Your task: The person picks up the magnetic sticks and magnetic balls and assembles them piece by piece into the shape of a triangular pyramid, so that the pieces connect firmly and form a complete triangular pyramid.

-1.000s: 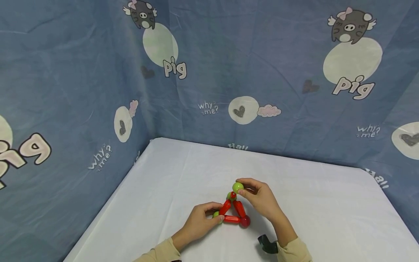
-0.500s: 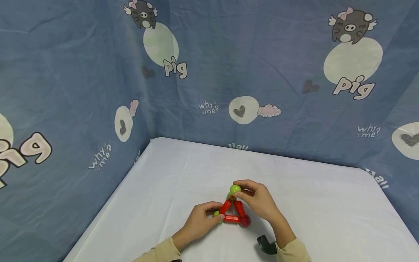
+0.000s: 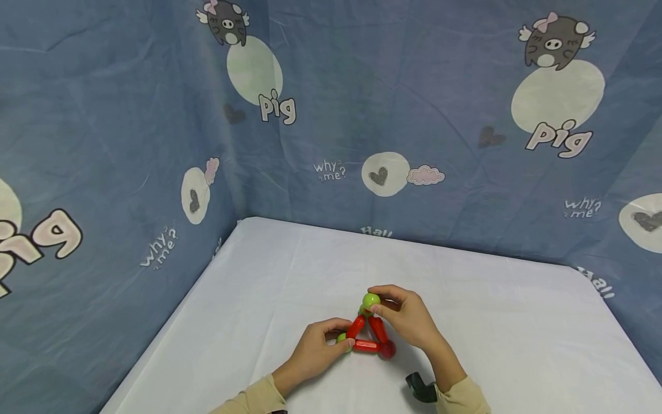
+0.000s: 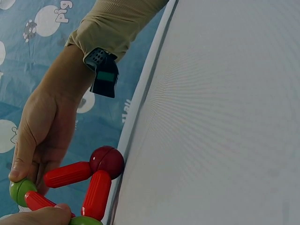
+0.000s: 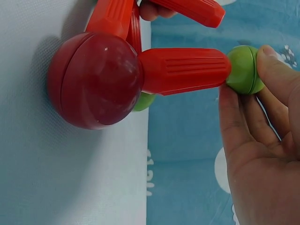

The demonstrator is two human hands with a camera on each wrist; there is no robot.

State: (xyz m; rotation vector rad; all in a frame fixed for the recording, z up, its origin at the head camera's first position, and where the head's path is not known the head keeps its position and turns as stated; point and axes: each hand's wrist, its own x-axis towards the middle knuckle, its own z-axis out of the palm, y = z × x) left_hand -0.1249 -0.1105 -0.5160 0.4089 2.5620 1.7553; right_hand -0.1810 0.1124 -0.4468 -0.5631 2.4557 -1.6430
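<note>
A small frame of red rods and balls, like a magnetic building set, stands on the white table. In the head view, red rods (image 3: 366, 346) form a triangle with a dark red ball (image 3: 387, 349) at its right corner. My left hand (image 3: 314, 348) grips the left corner, thumb and fingers around the rod end by a partly hidden green ball. My right hand (image 3: 411, 316) pinches another green ball (image 5: 246, 69) above the far corner. In the right wrist view this ball meets the end of an upright red rod (image 5: 187, 71). Another rod (image 5: 192, 9) shows a bare end.
The white table (image 3: 517, 322) runs back to a blue curtain (image 3: 439, 103) printed with pigs, which also hangs along the left side. A dark device (image 3: 421, 388) sits at my right wrist, just in front of the sleeve.
My right hand has moved slightly left and nearer, bringing its green ball over the rod end that showed at the far corner. The left hand and the frame have stayed put.
</note>
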